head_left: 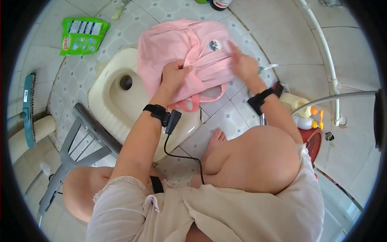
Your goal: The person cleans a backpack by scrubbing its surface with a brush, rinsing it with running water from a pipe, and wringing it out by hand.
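Note:
A pink backpack point(159, 48) with a round picture badge point(215, 45) lies across the squat toilet's edge and the tiled floor. My left hand point(175, 76) is closed on the backpack's fabric near its middle, by a strap. My right hand point(244, 66) is smeared by motion at the backpack's right side, so its fingers are unclear. A thin clear-and-teal stick-like thing point(268, 67) pokes out beside that hand; whether the hand holds it, I cannot make out. Dark bands sit on both wrists, the left one with a black cable.
The squat toilet point(96, 94) opens left of the backpack. A green cleaning-product bag point(84, 36) lies at the upper left. A teal brush point(28, 109) and a grey folding frame point(72, 141) stand at left. Bottles point(304, 122), a red basin point(314, 143) and a hose point(334, 97) are at right.

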